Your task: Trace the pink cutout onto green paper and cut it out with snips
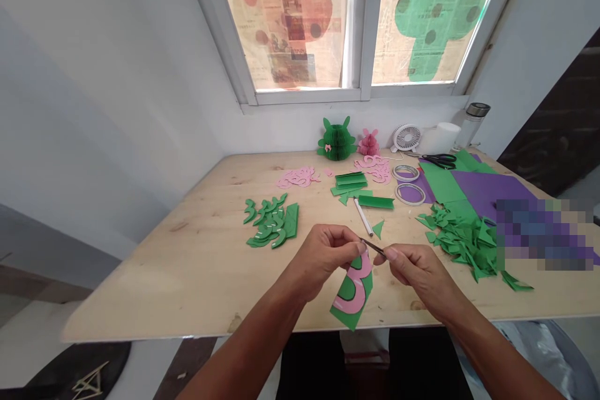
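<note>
Over the front edge of the table, my left hand [330,256] pinches the top of a green sheet of paper [344,320] that hangs down at a slant. A pink paper figure 3 [359,290] with dark outlines lies against its face. My right hand [417,269] is closed around a pair of small scissors [374,247]; only their thin dark blades show, pointing left at the paper's top edge beside my left fingertips. The handles are hidden in my fingers.
Green cut-out figures [267,225] lie left. Pink cut-outs [300,177], folded green strips [351,180] and a white marker [364,217] are behind my hands. Green scraps [462,240], tape rolls [410,194], black scissors [439,160] and purple paper [492,190] lie right. A fan [405,137] stands behind.
</note>
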Demonstrator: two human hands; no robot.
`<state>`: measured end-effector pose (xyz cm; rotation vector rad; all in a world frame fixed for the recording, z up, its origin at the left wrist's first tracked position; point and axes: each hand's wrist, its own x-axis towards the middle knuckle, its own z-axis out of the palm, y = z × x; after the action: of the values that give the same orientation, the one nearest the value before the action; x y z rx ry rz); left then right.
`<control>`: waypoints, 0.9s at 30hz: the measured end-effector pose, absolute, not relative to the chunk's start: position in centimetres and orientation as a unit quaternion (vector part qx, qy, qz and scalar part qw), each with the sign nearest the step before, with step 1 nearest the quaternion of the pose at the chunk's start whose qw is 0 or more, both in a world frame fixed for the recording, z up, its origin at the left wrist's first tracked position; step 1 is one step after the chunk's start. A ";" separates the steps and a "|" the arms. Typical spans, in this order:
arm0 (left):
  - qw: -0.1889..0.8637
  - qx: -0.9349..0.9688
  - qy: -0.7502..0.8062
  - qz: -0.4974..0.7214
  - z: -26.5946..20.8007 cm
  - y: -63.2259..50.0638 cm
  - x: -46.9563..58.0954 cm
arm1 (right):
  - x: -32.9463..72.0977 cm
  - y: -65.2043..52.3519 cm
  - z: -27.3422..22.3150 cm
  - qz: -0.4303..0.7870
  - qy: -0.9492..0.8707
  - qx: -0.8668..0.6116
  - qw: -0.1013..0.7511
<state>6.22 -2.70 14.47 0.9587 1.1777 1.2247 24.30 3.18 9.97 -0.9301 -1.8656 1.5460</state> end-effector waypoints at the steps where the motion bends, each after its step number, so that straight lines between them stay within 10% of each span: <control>1: 0.560 0.408 0.500 0.519 14.5 -2.7 6.2 | 24.3 3.2 10.0 0.576 -0.692 -0.342 0.268; 27: 0.566 0.422 0.487 0.513 14.4 -2.7 6.0 | 24.1 3.1 10.3 0.574 -0.693 -0.348 0.265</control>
<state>5.98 -2.70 14.43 0.9918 1.1458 1.2066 24.09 3.10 10.30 -0.9404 -1.8709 1.5494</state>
